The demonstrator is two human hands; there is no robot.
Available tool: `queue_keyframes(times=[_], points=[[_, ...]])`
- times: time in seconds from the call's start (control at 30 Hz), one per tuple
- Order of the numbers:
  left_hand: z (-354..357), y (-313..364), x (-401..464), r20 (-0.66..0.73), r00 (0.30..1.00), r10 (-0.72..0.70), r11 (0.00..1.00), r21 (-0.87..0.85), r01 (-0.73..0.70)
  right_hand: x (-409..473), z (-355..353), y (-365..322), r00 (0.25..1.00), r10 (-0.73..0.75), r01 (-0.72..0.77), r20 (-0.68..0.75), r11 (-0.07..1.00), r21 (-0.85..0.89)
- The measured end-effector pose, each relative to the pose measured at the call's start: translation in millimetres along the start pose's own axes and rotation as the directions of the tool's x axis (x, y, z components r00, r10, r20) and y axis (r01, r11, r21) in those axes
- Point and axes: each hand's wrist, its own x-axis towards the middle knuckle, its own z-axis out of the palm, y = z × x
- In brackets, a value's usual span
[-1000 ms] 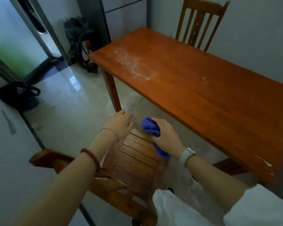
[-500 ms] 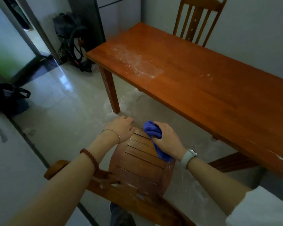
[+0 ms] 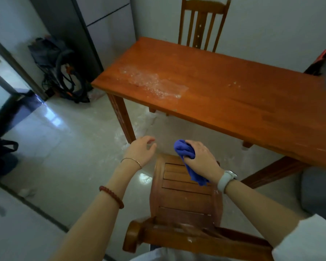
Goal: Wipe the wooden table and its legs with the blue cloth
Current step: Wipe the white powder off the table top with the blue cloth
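Over the chair point(image 3: 184, 194), my right hand point(image 3: 201, 159) bunches the cloth point(image 3: 184, 153), left hand point(image 3: 141, 150) loose and empty; the table's point(image 3: 233, 95) near-edge residue point(image 3: 152, 83) likely needs firm, overlapping strokes.

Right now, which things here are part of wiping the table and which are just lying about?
For the job: blue cloth gripped in the right hand; wooden table; its near leg; white residue.

Lying about: near chair; far chair; dark bag; hoses.

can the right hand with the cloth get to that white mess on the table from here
Probably yes: the right hand grips the blue cloth above the chair, and nothing stands between it and the white residue on the table.
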Motion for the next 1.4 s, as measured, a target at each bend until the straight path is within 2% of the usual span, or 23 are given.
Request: queue_keyframes(times=[0.1, 0.2, 0.4, 0.6, 0.8, 1.07, 1.2, 1.4], points=[[3.4, -8.0, 2.5, -0.028, 1.0, -0.007, 0.999, -0.049, 0.006, 15.8, 11.3, -4.3, 1.0, 0.005, -0.004, -0.021, 1.0, 0.015], [2.6, -24.9, 10.6, 0.022, 1.0, -0.022, 0.999, -0.029, 0.022, 26.8, 29.8, -15.8, 0.998, 0.054, -0.053, -0.021, 0.998, 0.042], [-26.1, -81.4, 82.0, 0.049, 0.998, 0.034, 0.999, -0.009, -0.034, 86.7, 67.2, -50.9, 0.985, 0.153, -0.146, -0.084, 0.986, 0.076], [-73.1, -136.8, 147.6, 0.164, 0.974, 0.157, 0.987, 0.004, -0.16, 141.6, 113.4, -99.9, 0.925, 0.337, -0.32, -0.176, 0.94, 0.119], [-102.5, -167.9, 188.2, 0.231, 0.96, 0.16, 0.986, 0.006, -0.166, 158.4, 133.2, -131.0, 0.867, 0.445, -0.401, -0.225, 0.89, 0.215], [-79.2, -156.6, 237.4, 0.239, 0.949, 0.204, 0.977, 0.017, -0.214, 202.4, 103.7, -97.2, 0.777, 0.504, -0.448, -0.376, 0.864, 0.231], [-62.2, -139.3, 282.4, 0.226, 0.953, 0.203, 0.962, 0.135, -0.237, 255.2, 69.2, -54.1, 0.755, 0.445, -0.424, -0.481, 0.891, 0.16], [-25.1, -116.9, 362.1, 0.141, 0.983, 0.117, 0.937, 0.311, -0.156, 352.4, 5.9, 48.3, 0.723, 0.407, -0.495, -0.558, 0.869, -0.008]])
